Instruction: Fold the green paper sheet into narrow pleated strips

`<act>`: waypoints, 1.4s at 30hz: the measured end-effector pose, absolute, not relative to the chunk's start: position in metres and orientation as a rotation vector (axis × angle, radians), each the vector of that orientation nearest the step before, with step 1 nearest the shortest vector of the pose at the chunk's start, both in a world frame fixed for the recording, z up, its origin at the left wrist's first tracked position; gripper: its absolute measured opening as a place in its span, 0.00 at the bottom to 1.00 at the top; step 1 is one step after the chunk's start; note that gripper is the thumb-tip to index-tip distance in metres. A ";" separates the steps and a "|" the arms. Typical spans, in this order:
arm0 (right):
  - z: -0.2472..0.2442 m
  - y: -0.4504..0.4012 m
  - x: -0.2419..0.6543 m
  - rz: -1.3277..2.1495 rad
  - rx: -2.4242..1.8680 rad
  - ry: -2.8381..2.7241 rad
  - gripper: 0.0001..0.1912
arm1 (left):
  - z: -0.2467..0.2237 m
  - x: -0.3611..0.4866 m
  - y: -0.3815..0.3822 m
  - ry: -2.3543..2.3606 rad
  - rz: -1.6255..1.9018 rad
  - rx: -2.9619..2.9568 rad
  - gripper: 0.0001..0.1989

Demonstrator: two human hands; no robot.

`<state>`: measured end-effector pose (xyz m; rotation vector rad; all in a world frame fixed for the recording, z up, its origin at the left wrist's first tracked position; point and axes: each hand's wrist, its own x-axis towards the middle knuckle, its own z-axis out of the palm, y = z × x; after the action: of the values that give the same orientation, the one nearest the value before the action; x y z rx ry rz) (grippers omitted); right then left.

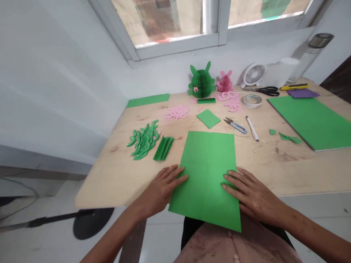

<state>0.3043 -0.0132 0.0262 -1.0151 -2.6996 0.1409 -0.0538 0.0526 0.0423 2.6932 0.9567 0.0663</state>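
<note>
A sheet of green paper (pixel 207 182) lies at the table's front edge, its near end reaching past the edge over my lap. Faint crease lines cross its middle. On its left side rests my left hand (pixel 167 182), fingers stretched out, the tips on the paper. My right hand (pixel 246 188) lies spread over the right side, fingertips on the sheet and thumb low by the edge. Left of the sheet are a pleated green paper strip (pixel 163 148) and a heap of curved green cut-outs (pixel 144 140). A small green paper piece (pixel 208 118) lies just beyond it.
Blue-handled thread snips (pixel 236 126) and a white pen (pixel 252 128) lie beyond the right hand. Farther back are a tape roll (pixel 252 100), black scissors (pixel 264 90), a yellow cutter (pixel 295 87), a white fan (pixel 254 74), and a green honeycomb figure (pixel 202 83). Green sheets (pixel 315 120) lie right.
</note>
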 end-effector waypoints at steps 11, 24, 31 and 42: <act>0.032 -0.011 0.310 0.350 -1.059 -2.535 0.24 | 0.051 -0.058 0.038 0.977 0.057 2.638 0.41; 0.027 -0.018 0.313 0.155 -1.010 -2.553 0.20 | 0.036 -0.050 0.035 0.810 0.305 2.963 0.24; 0.021 -0.024 0.309 0.083 -1.029 -2.581 0.22 | 0.024 -0.051 0.031 0.804 0.230 2.989 0.23; 0.022 -0.023 0.306 0.232 -0.987 -2.577 0.23 | 0.024 -0.055 0.034 0.809 0.332 2.739 0.22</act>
<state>0.3065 -0.0229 0.0225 -0.9869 -2.5768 0.2320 -0.0550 0.0345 0.0238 2.7389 0.8088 0.3317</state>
